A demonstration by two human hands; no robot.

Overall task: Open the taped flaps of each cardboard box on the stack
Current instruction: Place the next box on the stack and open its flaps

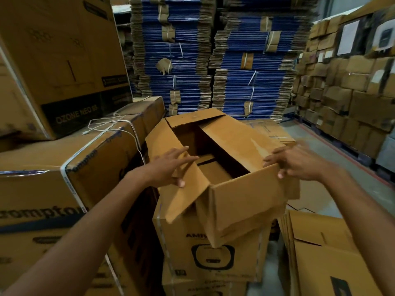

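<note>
An open brown cardboard box (239, 201) sits tilted on top of a stack of printed boxes (205, 251) in the centre. Its flaps are spread and the inside looks dark and empty. My left hand (171, 165) holds the left flap (171, 146), fingers stretched over its top and thumb under its edge. My right hand (299, 163), blurred, grips the top edge of the near-right flap (241, 150), fingers curled over it.
Large strapped cartons (64, 189) stand close on the left, a bigger one (59, 67) on top. Bundled flat blue cartons (213, 60) tower behind. Flattened boxes (320, 253) lie at the lower right. Stacked boxes (352, 92) line the right wall beside grey floor (333, 150).
</note>
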